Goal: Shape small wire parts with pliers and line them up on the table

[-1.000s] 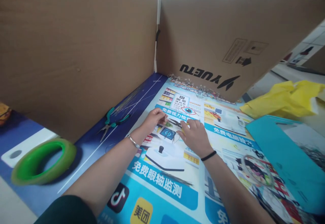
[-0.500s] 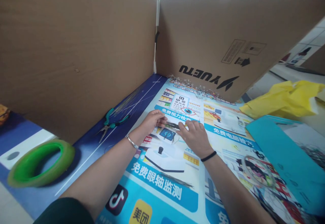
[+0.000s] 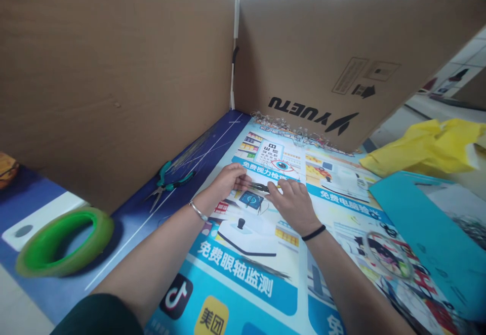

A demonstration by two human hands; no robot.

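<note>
My right hand point(image 3: 291, 202) is closed around a pair of pliers point(image 3: 259, 187) with dark jaws; a bit of yellow handle shows at the fingers. The jaws point left, toward my left hand point(image 3: 230, 180). The fingers of that hand are pinched together close to the jaw tips, and what they hold is too small to make out. Below my hands a bundle of thin dark wires point(image 3: 266, 268) lies on the printed sheet point(image 3: 212, 261). Left of my left hand rest teal-handled pliers point(image 3: 167, 185), jaws apart, beside more thin wires point(image 3: 192, 152).
Cardboard walls point(image 3: 114, 72) stand at the left and back. Small clear wire pieces point(image 3: 299, 135) line the back wall's foot. A green tape roll point(image 3: 64, 241) lies at left. At right are a blue box point(image 3: 425, 239), a yellow bag point(image 3: 421, 145) and a wire coil point(image 3: 387, 255).
Both hands stay almost in place, with the pliers still between them. The view has shifted very slightly.
</note>
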